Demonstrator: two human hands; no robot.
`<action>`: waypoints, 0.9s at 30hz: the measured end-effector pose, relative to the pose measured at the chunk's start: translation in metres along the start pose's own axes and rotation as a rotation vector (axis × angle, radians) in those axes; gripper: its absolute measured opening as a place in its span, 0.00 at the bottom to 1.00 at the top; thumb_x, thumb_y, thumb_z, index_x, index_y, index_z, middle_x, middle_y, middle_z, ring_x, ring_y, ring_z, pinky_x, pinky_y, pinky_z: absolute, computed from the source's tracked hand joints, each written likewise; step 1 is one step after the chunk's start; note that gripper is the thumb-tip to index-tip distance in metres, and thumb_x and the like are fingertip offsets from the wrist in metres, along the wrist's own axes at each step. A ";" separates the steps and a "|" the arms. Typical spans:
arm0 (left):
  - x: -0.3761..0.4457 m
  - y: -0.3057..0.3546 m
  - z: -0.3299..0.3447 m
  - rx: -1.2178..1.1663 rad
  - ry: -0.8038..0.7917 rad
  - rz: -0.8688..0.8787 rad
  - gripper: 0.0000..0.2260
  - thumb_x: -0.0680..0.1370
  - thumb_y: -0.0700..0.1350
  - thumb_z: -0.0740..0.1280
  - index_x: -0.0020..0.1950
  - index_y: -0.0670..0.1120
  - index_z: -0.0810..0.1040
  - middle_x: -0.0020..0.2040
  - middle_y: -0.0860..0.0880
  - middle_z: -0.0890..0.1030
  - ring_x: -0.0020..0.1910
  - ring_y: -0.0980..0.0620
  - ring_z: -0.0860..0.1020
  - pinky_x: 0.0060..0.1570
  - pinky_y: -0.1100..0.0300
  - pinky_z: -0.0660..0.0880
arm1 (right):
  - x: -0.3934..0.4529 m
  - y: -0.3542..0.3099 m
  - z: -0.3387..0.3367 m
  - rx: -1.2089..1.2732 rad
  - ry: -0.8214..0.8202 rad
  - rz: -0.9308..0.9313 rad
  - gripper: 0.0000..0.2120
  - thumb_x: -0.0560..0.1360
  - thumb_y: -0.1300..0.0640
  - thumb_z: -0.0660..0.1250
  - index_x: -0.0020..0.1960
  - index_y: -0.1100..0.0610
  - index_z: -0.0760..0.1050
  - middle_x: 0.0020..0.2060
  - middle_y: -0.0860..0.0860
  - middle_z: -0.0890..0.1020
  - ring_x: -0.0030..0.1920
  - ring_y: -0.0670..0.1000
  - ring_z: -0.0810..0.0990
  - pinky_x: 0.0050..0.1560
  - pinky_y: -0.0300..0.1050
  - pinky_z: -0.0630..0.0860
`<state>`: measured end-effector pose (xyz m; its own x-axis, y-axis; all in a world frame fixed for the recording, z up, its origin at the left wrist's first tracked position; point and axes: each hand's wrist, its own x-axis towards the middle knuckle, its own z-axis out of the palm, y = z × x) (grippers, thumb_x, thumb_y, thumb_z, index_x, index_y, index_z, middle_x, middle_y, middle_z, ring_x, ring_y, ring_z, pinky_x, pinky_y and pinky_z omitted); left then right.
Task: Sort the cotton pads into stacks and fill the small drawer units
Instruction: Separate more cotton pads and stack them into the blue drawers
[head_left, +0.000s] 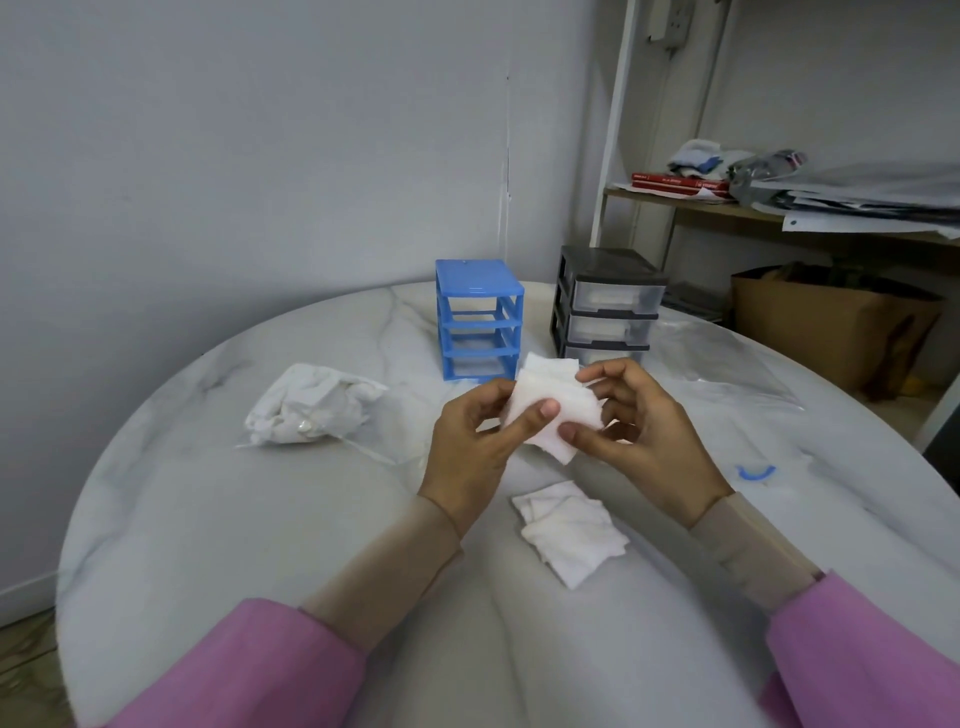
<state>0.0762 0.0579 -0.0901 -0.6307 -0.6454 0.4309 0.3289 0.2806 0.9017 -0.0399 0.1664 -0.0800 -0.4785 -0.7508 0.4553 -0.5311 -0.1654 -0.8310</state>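
A round white marble-look table (208, 519) stands by a pale grey wall. At about 12 o'clock on the table is a blue drawer unit (478, 319) with three drawers. Just beside it, at about 1 o'clock, is a black drawer unit (605, 306) with three clear drawers, and white things show inside them.

In the middle of the table, held up in the air, is a small bunch of white cotton pads (550, 410). The left hand (467, 452) pinches the bunch with its thumb on top and its fingers curled behind. The right hand (639, 431) pinches the other edge the same way.

At about 5 o'clock from the hands, a loose pile of cotton pads (569, 530) lies flat on the table. At 9 o'clock sits a crumpled plastic bag (311, 405) with more white stuff inside. At 3 o'clock lies a flat clear plastic bag (727, 364), and near it a small blue curved piece (756, 474).

Past the table, at 2 o'clock, is a shelf (701, 210) with red books (675, 183) and papers, and a cardboard box (831, 322) below it.
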 end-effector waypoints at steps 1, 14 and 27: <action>0.000 -0.001 -0.001 0.019 0.007 0.019 0.07 0.67 0.50 0.70 0.42 0.50 0.80 0.36 0.60 0.82 0.39 0.63 0.78 0.43 0.71 0.73 | 0.001 0.000 -0.001 -0.001 0.012 -0.013 0.17 0.67 0.64 0.74 0.52 0.51 0.73 0.41 0.45 0.77 0.34 0.44 0.74 0.39 0.39 0.75; 0.004 -0.006 -0.005 -0.096 -0.043 0.067 0.15 0.71 0.29 0.67 0.50 0.48 0.78 0.42 0.57 0.84 0.44 0.58 0.81 0.45 0.65 0.78 | 0.003 0.002 -0.004 -0.013 0.066 -0.198 0.21 0.68 0.72 0.71 0.49 0.48 0.75 0.46 0.46 0.80 0.40 0.43 0.77 0.41 0.34 0.75; 0.004 -0.008 -0.011 0.447 0.085 0.368 0.11 0.69 0.45 0.70 0.51 0.46 0.81 0.45 0.59 0.81 0.45 0.62 0.78 0.47 0.76 0.70 | 0.002 0.008 -0.005 -0.093 0.061 -0.232 0.10 0.71 0.57 0.71 0.50 0.47 0.75 0.48 0.42 0.81 0.50 0.40 0.78 0.55 0.31 0.72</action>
<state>0.0790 0.0455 -0.0960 -0.4668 -0.4983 0.7307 0.1759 0.7574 0.6289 -0.0483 0.1665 -0.0836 -0.3762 -0.6590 0.6513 -0.6923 -0.2672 -0.6703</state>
